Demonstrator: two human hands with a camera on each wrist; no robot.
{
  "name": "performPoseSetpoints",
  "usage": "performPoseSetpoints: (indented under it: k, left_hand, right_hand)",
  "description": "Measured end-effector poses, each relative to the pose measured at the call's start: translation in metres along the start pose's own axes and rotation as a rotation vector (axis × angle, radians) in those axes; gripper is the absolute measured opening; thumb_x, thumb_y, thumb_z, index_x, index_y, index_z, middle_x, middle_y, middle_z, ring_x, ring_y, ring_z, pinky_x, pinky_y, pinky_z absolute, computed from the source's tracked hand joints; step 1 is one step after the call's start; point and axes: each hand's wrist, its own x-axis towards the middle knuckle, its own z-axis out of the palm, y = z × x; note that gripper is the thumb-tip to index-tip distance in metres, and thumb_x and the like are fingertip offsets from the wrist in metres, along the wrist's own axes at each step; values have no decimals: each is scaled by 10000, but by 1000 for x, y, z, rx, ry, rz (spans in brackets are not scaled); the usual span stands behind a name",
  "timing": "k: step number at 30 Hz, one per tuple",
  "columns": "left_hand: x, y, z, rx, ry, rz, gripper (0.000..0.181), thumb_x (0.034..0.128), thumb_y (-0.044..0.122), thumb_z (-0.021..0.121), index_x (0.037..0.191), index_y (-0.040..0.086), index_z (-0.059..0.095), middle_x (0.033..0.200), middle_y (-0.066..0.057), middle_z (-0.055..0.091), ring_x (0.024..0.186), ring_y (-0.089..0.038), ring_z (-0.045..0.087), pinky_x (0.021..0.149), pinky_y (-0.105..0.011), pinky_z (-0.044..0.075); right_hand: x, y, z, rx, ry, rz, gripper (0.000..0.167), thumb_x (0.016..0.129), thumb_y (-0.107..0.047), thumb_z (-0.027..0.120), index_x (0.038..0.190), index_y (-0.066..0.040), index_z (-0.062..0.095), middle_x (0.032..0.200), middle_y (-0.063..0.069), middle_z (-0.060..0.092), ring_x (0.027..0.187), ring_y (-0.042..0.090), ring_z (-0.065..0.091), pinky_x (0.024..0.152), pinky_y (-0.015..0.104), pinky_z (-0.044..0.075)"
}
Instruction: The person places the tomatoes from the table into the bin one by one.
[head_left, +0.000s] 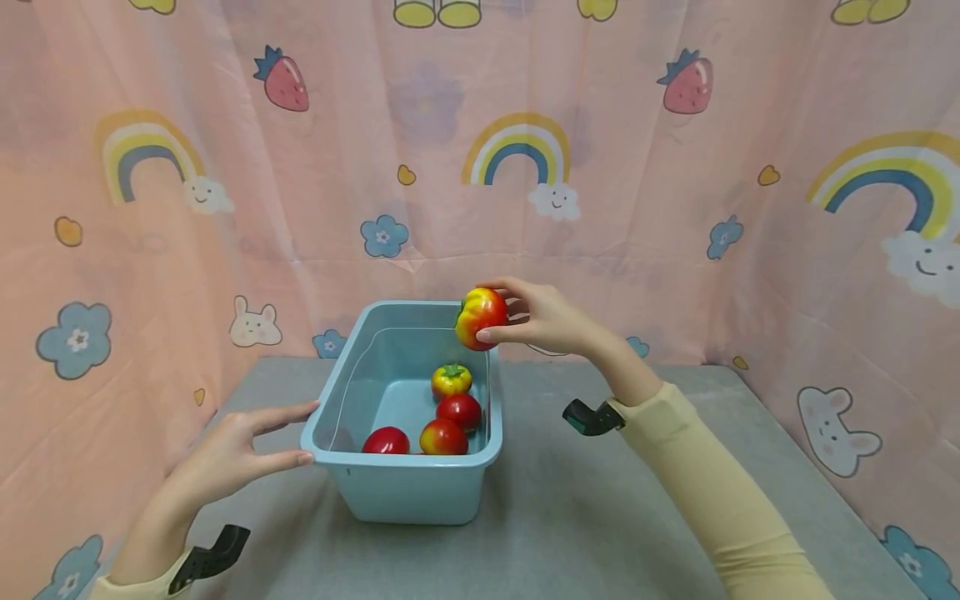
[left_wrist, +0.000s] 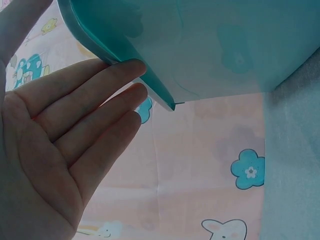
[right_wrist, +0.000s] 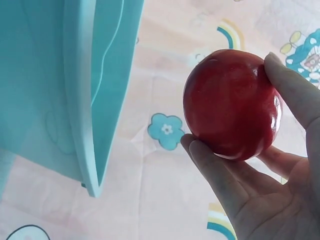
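Observation:
My right hand [head_left: 551,321] pinches a red and yellow bell pepper [head_left: 482,318] between thumb and fingers, above the right rim of a light blue plastic bin [head_left: 408,492]. The right wrist view shows the pepper's [right_wrist: 232,105] glossy red underside, apart from the bin wall. Inside the bin lie several more peppers: a yellow-topped one with a green stem [head_left: 452,381], red ones [head_left: 459,412] beside it, and another red one [head_left: 386,441] at the near left. My left hand [head_left: 225,458] touches the bin's left rim with extended fingers; the left wrist view shows those fingers [left_wrist: 107,92] against the rim.
The bin stands on a grey table [head_left: 600,517]. Behind and at both sides hangs a pink curtain [head_left: 630,225] printed with rainbows, flowers and rabbits. A black wrist mount [head_left: 592,417] sits on the right sleeve, another [head_left: 213,557] on the left.

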Motion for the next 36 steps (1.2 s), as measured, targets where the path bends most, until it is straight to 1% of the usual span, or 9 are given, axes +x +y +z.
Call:
performPoseSetpoints:
  k: [7, 14, 17, 21, 28, 33, 36]
  left_hand:
    - [0, 0, -1, -2, -3, 2, 570, 772, 412, 761, 1296, 258, 598, 1226, 87, 647, 1131, -178, 612, 861, -298, 513]
    - [-1, 1, -2, 6, -4, 0, 566, 776, 416, 757, 1296, 257, 599, 1222, 92, 648, 1129, -165, 612, 861, -298, 512]
    - [-2, 2, -2, -1, -7, 0, 565, 780, 410, 756, 1300, 259, 595, 1223, 88, 648, 1131, -186, 613, 858, -297, 512]
    - [-1, 2, -2, -10, -7, 3, 568, 781, 403, 757, 1303, 252, 593, 1226, 84, 647, 1133, -215, 614, 852, -287, 511]
    - [0, 2, -1, -5, -5, 3, 568, 781, 409, 755, 1305, 264, 590, 1224, 99, 646, 1131, -189, 611, 854, -283, 509]
    - [1, 3, -1, -8, -4, 3, 569, 777, 410, 758, 1302, 263, 594, 1226, 106, 643, 1135, -182, 608, 860, -287, 509]
    - [1, 3, 0, -13, -2, 8, 572, 772, 406, 763, 1298, 253, 598, 1225, 105, 643, 1136, -173, 606, 860, -282, 509]
  right_hand:
    - [10, -7, 3, 23, -9, 17, 637, 804, -346, 753, 1354, -193, 472, 1256, 41, 576, 1110, 218, 611, 866, 346, 534]
    - [19, -11, 10, 38, -42, 13, 629, 809, -350, 747, 1354, -196, 472, 1250, 31, 575, 1100, 201, 608, 856, 327, 537]
    - [22, -12, 12, 32, -50, 7, 625, 812, -356, 742, 1355, -204, 472, 1242, 19, 579, 1100, 191, 605, 859, 323, 535]
    - [27, -15, 16, 9, -54, 13, 620, 813, -379, 734, 1351, -217, 474, 1237, 11, 579, 1084, 184, 608, 832, 317, 544]
    - [34, -19, 21, 2, -85, 33, 628, 813, -404, 727, 1357, -222, 469, 1259, 18, 574, 1064, 180, 612, 808, 307, 549]
    - [39, -20, 25, -1, -87, 18, 632, 814, -385, 728, 1360, -207, 466, 1255, 22, 574, 1061, 173, 610, 807, 301, 548]
    - [41, -20, 27, 3, -89, 6, 638, 820, -377, 723, 1374, -203, 457, 1290, 29, 572, 1078, 174, 619, 816, 308, 549]
